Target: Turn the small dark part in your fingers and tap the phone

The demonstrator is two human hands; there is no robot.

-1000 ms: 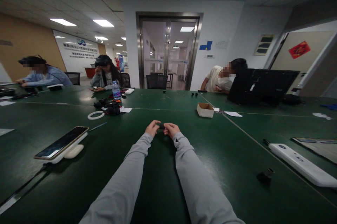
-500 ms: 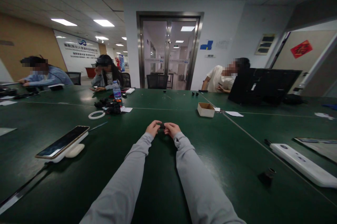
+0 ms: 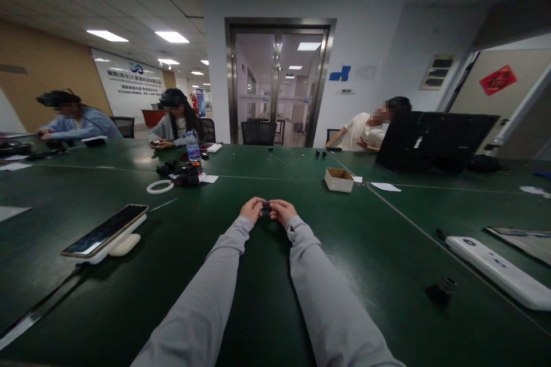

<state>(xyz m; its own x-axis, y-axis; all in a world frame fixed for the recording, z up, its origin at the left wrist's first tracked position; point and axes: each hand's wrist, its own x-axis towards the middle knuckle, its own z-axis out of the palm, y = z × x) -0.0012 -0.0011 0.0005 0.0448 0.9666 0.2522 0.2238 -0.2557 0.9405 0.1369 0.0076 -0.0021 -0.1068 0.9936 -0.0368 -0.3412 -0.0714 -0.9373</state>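
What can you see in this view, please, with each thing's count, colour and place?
Table: one, green, across the view
Smartphone: one, dark-screened, near left
Water bottle: one, clear, left of centre
Ring: one, white, near the bottle
Open box: one, pale, beyond the hands
Papers: several, white, scattered
Long device: one, white, right
Monitor: at least one, black, far right
People: three, beyond the table
Chairs: several, black, behind the table
Glass doors: two, steel-framed, back
Poster: one, red, far right
Small part: one, black, between the fingertips
Left hand: one, bare, centre
Right hand: one, bare, centre
Sleeves: two, grey, foreground
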